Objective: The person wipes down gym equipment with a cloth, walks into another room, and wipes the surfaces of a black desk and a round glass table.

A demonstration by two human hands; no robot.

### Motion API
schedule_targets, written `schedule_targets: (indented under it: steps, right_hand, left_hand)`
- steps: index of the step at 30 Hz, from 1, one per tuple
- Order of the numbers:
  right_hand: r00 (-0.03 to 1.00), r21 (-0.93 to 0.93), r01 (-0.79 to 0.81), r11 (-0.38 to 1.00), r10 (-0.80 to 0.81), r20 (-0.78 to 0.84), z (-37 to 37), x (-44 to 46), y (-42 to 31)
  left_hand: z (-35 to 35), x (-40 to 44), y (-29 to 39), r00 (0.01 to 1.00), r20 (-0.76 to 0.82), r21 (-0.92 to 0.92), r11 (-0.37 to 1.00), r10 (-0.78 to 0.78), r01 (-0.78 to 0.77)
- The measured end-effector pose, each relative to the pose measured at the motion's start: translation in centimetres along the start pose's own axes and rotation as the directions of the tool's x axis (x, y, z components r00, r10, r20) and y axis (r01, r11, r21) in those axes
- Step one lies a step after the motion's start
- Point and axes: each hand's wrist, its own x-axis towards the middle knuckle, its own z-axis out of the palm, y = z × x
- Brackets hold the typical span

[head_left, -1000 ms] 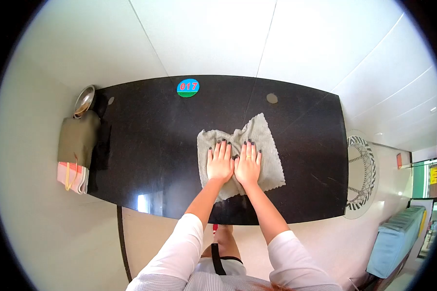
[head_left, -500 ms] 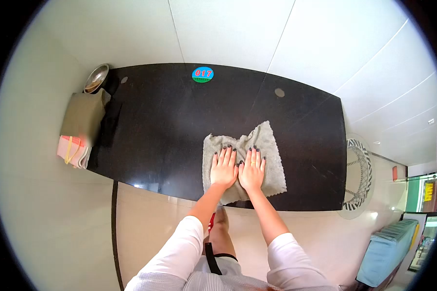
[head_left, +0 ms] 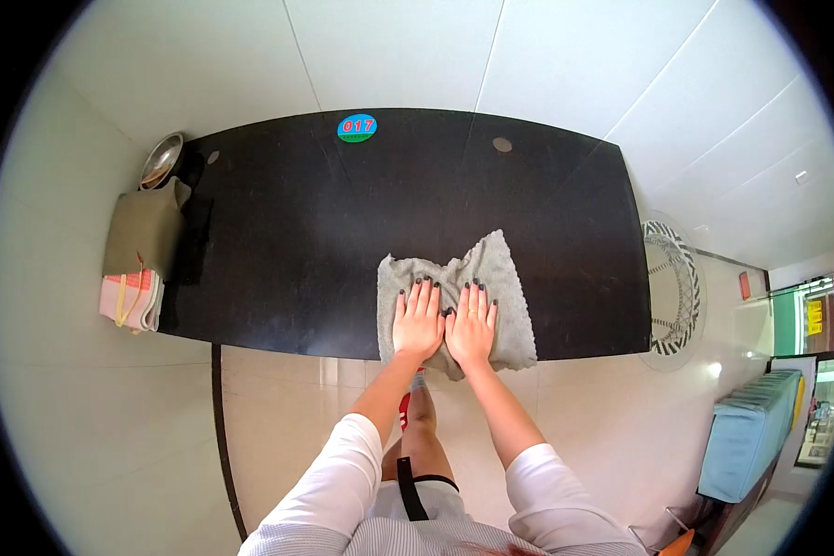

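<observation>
Head view: left grip and right grip flat on grey cloth

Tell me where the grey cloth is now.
In the head view, the grey cloth lies on the black table, slightly right of centre at its near edge, under the left hand and the right hand.

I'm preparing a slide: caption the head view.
Left hand and right hand lie flat on a grey cloth on a black table.
</observation>
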Motion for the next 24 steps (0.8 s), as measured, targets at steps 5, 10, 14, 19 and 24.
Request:
schedule_targets:
  steps: [5, 10, 14, 19, 24]
  right_hand:
    - [0.999, -0.002, -0.035, 0.999, 0.035, -0.015, 0.3, -1.2, -0.7]
    - [0.998, -0.008, -0.060, 0.998, 0.060, 0.008, 1.0, -1.6, -2.1]
    - [0.995, -0.016, -0.099, 0.995, 0.098, -0.036, 2.1, -2.2, -3.7]
    - [0.997, -0.003, -0.081, 0.997, 0.081, -0.008, 1.2, -2.2, -3.8]
    - [0.999, 0.034, -0.010, 0.999, 0.009, 0.040, 0.0, -1.8, -4.0]
  left_hand:
    - [-0.1, -1.3, -0.6, 0.999, -0.005, -0.009, 0.999, 0.042, -0.042]
    - [-0.3, -2.0, -1.6, 0.999, -0.032, -0.067, 0.997, 0.045, -0.047]
    - [-0.4, -2.8, -3.1, 0.999, -0.033, -0.051, 0.998, 0.043, -0.044]
    - [-0.9, -3.2, -2.8, 0.999, -0.041, -0.049, 0.999, 0.018, -0.020]
    - [-1.5, -3.5, -2.5, 0.998, -0.036, -0.008, 0.999, -0.043, 0.043]
